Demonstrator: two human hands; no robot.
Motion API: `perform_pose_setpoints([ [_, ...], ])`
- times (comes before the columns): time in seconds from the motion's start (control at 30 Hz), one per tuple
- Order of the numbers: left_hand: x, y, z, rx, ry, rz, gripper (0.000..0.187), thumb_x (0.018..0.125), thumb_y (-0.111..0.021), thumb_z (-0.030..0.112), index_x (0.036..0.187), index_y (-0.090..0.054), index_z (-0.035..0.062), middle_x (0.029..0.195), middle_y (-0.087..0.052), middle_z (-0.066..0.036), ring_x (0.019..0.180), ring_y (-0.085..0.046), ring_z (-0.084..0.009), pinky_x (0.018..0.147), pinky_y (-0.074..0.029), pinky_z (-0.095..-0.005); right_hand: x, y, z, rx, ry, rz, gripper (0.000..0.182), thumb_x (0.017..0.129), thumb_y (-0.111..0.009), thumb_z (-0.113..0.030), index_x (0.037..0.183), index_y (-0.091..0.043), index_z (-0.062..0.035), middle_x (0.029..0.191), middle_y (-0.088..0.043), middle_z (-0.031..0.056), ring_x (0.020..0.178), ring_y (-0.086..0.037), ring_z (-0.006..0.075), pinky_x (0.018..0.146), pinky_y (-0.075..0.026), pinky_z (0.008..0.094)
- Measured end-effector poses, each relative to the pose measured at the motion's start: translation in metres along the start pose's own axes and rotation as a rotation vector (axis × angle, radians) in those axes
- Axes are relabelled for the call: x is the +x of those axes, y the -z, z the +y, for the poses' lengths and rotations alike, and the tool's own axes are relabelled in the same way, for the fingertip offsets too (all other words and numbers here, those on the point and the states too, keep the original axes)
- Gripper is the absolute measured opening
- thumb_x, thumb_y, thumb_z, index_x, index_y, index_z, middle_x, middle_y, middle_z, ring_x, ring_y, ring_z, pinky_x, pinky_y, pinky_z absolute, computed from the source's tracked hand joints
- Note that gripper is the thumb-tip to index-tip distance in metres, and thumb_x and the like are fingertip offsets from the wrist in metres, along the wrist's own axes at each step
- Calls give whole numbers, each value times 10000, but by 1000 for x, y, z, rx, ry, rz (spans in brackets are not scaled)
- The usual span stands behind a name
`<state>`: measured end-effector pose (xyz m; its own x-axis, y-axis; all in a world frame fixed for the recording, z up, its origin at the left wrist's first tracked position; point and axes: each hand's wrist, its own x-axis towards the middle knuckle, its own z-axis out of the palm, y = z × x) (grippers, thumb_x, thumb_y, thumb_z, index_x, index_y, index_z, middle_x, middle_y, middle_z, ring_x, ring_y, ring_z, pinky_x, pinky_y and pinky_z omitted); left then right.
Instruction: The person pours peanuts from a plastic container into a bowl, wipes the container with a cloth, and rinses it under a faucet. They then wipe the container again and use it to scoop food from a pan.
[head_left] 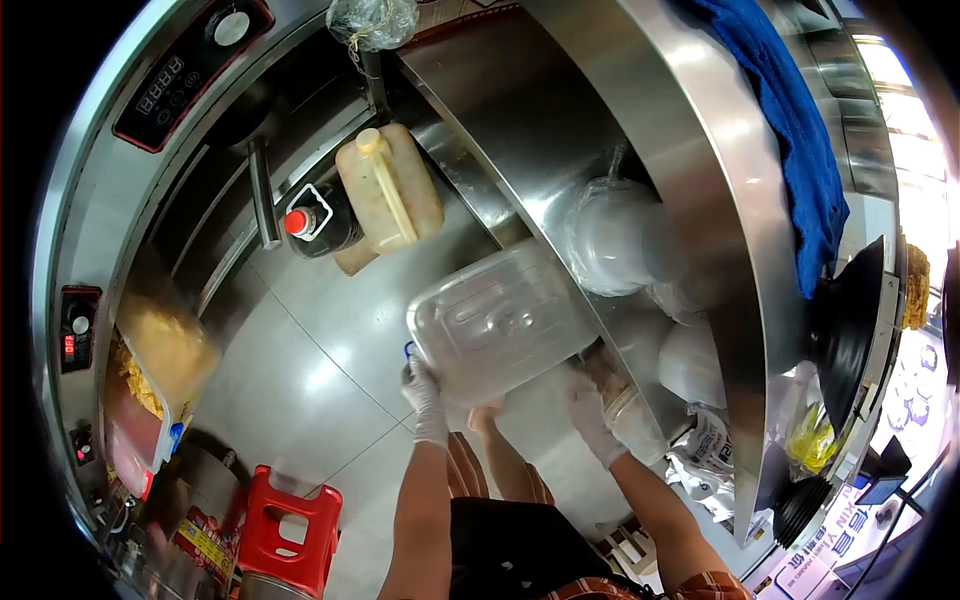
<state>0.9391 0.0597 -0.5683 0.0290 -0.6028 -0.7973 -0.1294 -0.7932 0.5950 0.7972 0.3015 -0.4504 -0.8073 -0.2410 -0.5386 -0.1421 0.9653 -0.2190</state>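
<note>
A clear plastic box (500, 325) with a lid is tilted in front of me over the floor, its right end beside the steel shelving. My left hand (425, 400), in a white glove, grips its near left corner, close to a blue latch (409, 349). My right hand (594, 415), also gloved, is just below the box's near right corner, by the lower shelf. Motion smears its fingers, so I cannot make out whether they touch anything.
A yellowish jug (390, 190) and a dark red-capped bottle (325, 222) stand on the floor ahead. Steel shelving (500, 90) at right holds bagged clear plastic containers (615, 235). A red stool (290, 530) is at lower left, below another box of yellow food (165, 350).
</note>
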Motion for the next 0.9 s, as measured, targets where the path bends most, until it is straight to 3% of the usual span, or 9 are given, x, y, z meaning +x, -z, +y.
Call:
perform_pose_setpoints([
  [0.1,22,30,21,90,14,56,357,884,-588,348,949,-607,-2,693,-575,-8,565,-457,-100,502,-378,-259,47,-1,-31,-167,66,421,415,899,-515,-261,1175,-467,45,1190,-489,266,1101,-466,394,921,-389,436],
  [0.23,44,49,27,105,58,94,334,849,-646,334,897,-604,6,642,-552,10,529,-438,-88,475,-366,-255,114,-20,-16,-41,163,512,487,897,-535,-301,1238,-444,35,1189,-518,248,1094,-501,378,950,-389,399],
  [0.33,77,51,-17,417,-101,141,375,798,-696,349,842,-584,-7,656,-569,-21,530,-478,-117,489,-402,-271,143,-22,-12,992,-438,-440,497,885,-567,-321,1233,-480,24,1074,-604,140,941,-586,215,918,-409,295],
  [0.37,84,53,-26,570,-180,165,400,773,-721,356,814,-575,-14,663,-578,-37,530,-499,-131,496,-420,-279,150,-35,-8,991,-441,-441,497,885,-567,-321,1233,-480,24,1074,-604,140,941,-586,215,918,-409,295],
  [0.43,74,55,-19,492,-35,-24,402,752,-737,346,812,-571,-15,657,-557,-28,544,-493,-133,505,-421,-291,152,-59,-24,378,286,-339,469,912,-484,-362,1204,-500,5,1200,-557,148,1113,-526,245,915,-428,358],
  [0.5,78,39,-20,364,-36,-11,334,771,-721,303,791,-571,5,658,-545,-12,548,-465,-108,489,-397,-280,127,-73,-44,604,73,-321,415,889,-512,-327,1159,-547,-14,1164,-589,128,1086,-549,231,908,-432,361],
  [0.73,65,14,4,85,68,74,336,803,-689,386,731,-564,84,585,-456,54,489,-384,-62,439,-328,-249,166,-102,-15,68,-177,296,425,793,-635,-251,1153,-555,-40,1154,-529,246,1046,-521,366,904,-412,413],
  [0.83,38,12,34,52,100,83,370,831,-634,449,726,-559,102,583,-456,62,491,-402,-61,442,-334,-249,198,-127,7,819,0,32,479,836,-605,-302,1209,-508,-16,1251,-485,206,1064,-524,305,897,-418,384],
  [0.9,21,31,44,-5,-38,-8,367,848,-616,430,812,-597,66,644,-516,42,554,-471,-73,495,-394,-251,191,-127,15,391,207,200,414,868,-562,-322,1167,-546,-36,1150,-557,158,1016,-551,270,883,-419,357],
])
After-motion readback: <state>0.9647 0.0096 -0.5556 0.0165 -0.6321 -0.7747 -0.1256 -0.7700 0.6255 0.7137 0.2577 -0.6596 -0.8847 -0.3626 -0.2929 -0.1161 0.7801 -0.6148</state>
